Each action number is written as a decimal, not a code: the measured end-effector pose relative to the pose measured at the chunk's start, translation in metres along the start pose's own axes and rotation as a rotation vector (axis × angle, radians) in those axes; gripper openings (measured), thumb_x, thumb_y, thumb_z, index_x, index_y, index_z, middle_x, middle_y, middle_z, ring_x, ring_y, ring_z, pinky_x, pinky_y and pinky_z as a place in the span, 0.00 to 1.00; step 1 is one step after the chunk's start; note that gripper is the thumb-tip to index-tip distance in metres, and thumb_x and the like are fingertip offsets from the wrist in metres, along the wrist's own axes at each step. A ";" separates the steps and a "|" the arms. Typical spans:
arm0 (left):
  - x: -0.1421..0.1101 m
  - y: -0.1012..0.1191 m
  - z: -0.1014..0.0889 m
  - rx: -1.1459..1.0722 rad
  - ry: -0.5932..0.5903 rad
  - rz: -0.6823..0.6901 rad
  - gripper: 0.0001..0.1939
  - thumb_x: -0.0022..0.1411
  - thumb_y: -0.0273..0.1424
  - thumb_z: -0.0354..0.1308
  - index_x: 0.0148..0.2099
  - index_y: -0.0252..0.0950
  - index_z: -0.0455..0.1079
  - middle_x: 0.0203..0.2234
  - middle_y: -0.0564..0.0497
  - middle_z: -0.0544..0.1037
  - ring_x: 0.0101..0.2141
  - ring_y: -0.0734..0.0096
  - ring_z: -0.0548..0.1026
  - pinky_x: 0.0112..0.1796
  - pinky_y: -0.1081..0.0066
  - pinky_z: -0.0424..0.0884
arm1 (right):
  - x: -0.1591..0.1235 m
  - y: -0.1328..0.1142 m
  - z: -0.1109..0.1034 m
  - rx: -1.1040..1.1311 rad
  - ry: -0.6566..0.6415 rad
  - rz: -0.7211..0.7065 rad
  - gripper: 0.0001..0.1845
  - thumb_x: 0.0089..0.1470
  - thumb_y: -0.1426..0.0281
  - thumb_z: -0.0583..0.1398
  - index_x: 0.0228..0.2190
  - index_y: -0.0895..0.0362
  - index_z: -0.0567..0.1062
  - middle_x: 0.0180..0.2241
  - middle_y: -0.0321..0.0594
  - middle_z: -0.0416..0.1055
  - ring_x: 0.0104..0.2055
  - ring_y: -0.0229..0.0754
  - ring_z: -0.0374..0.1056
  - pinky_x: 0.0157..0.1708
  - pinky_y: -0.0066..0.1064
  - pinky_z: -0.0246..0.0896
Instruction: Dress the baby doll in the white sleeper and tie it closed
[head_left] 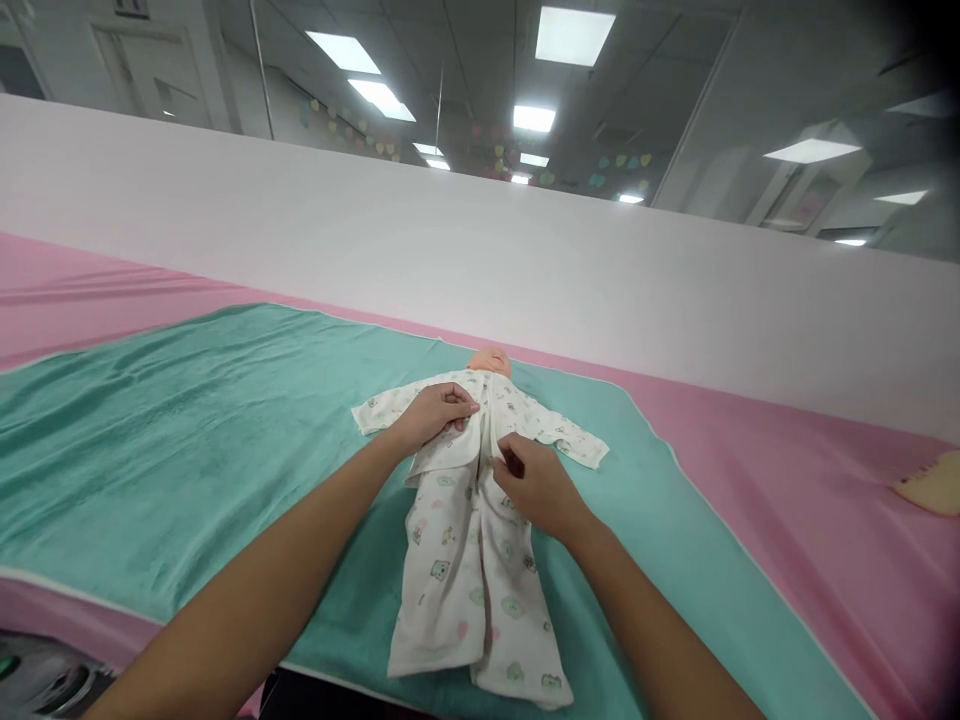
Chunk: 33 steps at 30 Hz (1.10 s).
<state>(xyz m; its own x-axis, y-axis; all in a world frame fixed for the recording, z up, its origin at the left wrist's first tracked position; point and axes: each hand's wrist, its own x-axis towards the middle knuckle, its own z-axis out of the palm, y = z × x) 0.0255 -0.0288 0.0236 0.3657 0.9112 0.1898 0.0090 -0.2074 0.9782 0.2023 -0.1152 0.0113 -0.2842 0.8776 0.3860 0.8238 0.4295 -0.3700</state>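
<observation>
Left to right. Far left: pink sheet [67, 290], creased, showing past the edge of the teal blanket [187, 450]. Near left corner: some grey round-shaped thing [45, 675], cut off by frame. Blanket is wrinkled on its left side, smoother to the right.

Left hand [435, 412] comes in from near left, over the left half of the white printed shirt [529, 415]. Fingers narrow, thumb and fingertips pinching the shirt's front edge.

Shirt is on the doll [491, 360], mid-blanket, head at the far end, sleeves spread left and right. Below the shirt, white printed pants [442, 570], legs pointing to the near side, narrow gap between them. Left lower flap of the shirt lies over the top of the pants.

Right hand [540, 482] at the shirt's lower front, just right of center, fingers curled, thumb near index. Can't tell from this angle whether it has cloth in it.

Far right: pink sheet again, yellow thing [934, 485] on it. White wall [375, 240] runs along the far side.
</observation>
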 end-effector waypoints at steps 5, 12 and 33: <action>0.000 -0.001 -0.003 -0.014 -0.016 0.009 0.13 0.49 0.37 0.62 0.31 0.32 0.68 0.15 0.56 0.67 0.17 0.82 0.60 0.19 0.79 0.52 | -0.001 -0.001 -0.007 -0.049 -0.042 -0.010 0.12 0.53 0.65 0.52 0.21 0.56 0.58 0.23 0.31 0.59 0.25 0.33 0.54 0.24 0.26 0.46; 0.004 -0.014 -0.010 -0.138 -0.054 0.027 0.10 0.51 0.35 0.60 0.31 0.32 0.69 0.16 0.56 0.66 0.18 0.81 0.62 0.21 0.78 0.54 | 0.041 -0.019 0.016 -0.419 0.155 0.228 0.13 0.53 0.59 0.52 0.33 0.56 0.64 0.33 0.42 0.66 0.35 0.42 0.63 0.26 0.28 0.50; -0.003 0.000 0.016 0.088 0.014 0.067 0.11 0.54 0.38 0.56 0.30 0.33 0.68 0.20 0.53 0.70 0.21 0.78 0.64 0.24 0.77 0.61 | 0.058 0.029 0.020 0.901 0.066 0.214 0.17 0.48 0.55 0.57 0.22 0.57 0.68 0.18 0.32 0.63 0.19 0.31 0.54 0.21 0.25 0.48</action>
<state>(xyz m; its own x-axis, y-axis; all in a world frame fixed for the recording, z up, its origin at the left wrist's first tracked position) 0.0395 -0.0367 0.0214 0.3553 0.8989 0.2564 0.0667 -0.2980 0.9522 0.1996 -0.0475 0.0062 -0.1188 0.9554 0.2703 0.1555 0.2868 -0.9453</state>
